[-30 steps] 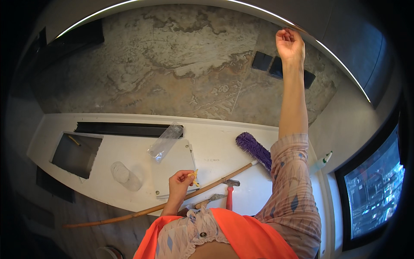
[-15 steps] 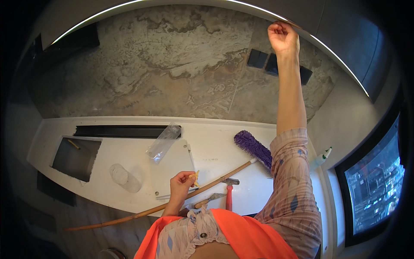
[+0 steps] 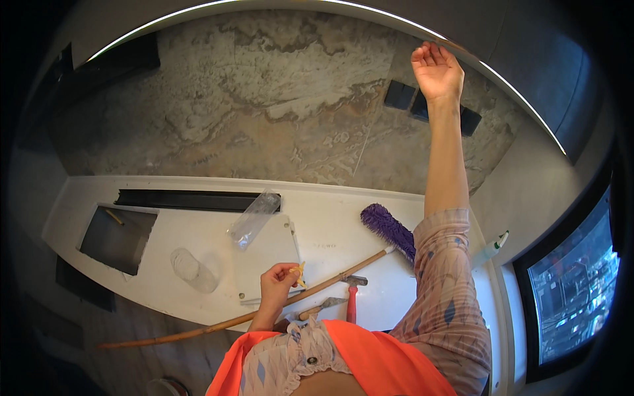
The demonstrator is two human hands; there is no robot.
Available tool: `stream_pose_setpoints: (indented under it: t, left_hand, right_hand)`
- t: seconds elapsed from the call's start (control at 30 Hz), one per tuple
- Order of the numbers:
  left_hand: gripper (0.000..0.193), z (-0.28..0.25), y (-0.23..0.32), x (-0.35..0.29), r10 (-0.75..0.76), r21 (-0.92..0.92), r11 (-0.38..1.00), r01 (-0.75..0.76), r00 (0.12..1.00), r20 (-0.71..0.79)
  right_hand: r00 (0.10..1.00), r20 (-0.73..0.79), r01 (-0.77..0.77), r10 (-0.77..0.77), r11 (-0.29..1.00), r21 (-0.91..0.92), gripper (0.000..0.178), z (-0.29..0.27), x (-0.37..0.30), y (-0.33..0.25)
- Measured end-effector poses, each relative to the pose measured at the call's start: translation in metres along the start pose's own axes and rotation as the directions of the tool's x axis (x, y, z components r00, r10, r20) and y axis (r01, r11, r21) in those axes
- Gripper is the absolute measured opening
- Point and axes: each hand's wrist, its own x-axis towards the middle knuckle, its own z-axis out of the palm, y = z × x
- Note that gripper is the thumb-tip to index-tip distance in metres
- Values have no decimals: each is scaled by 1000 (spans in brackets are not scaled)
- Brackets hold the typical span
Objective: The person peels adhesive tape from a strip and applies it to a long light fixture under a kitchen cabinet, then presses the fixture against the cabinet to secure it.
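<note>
Your right hand (image 3: 436,71) is raised with fingers loosely open against the underside of the overhead cabinet, holding nothing visible. Your left hand (image 3: 276,285) pinches small yellow fasteners (image 3: 298,273) above the white worktop (image 3: 330,231). Just right of that hand lie a broom (image 3: 389,228) and a red-handled hammer (image 3: 352,296), within reach.

A: How's my head view?
B: Bright, sharp centre. LED strip (image 3: 277,5) overhead glares; white bench (image 3: 330,231) nearly blown out.
A: Edges?
B: Heavy fisheye bend, black vignette. My arm throws soft shadows; window (image 3: 574,277) adds daylight.
</note>
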Motion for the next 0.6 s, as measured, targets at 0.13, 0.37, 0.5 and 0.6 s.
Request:
stream_pose_setpoints:
  t: [0.13,0.37,0.5,0.6]
  left_hand:
    - [18,3,-2,-1,-3,10,1000,3,1000,14]
    - [16,6,-2,-2,-5,20,1000,5,1000,23]
    - [17,5,-1,-3,-11,18,1000,11,1000,21]
    - [17,3,-4,-2,-11,18,1000,10,1000,16]
  right_hand:
    - [998,65,-6,13,995,-98,13,-1,6,-7]
    - [998,57,28,-24,996,-80,8,-7,21,-6]
    - [999,33,42,-40,997,-71,8,-14,17,-8]
    - [998,31,52,-49,996,-78,8,-17,14,-10]
